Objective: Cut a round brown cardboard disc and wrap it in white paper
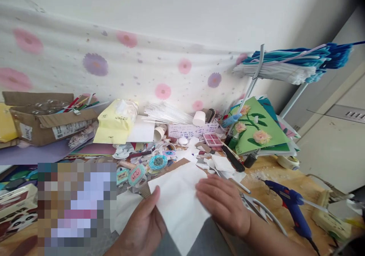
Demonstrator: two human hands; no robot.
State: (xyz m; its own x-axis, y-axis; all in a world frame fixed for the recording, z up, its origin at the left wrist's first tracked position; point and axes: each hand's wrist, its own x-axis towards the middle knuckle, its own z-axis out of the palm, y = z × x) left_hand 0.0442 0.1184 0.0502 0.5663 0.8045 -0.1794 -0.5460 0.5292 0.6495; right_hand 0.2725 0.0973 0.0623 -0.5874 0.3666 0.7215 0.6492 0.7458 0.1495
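Note:
A white paper sheet (178, 199) lies tilted over a grey board (208, 237) at the near edge of the cluttered table. My left hand (145, 225) grips the sheet's left edge, thumb on top. On the sheet's right corner rests my right hand (224, 202), fingers curled and pressing down on the paper. Brown cardboard (173, 166) pokes out behind the sheet.
Scissors (256, 206) and a blue glue gun (291, 206) lie right of my hands. Further back are a green flower card (256, 130), a yellow wipes pack (114, 124), a cardboard box (42, 121) and small craft bits. Pipe cleaners (288, 64) hang on a rack.

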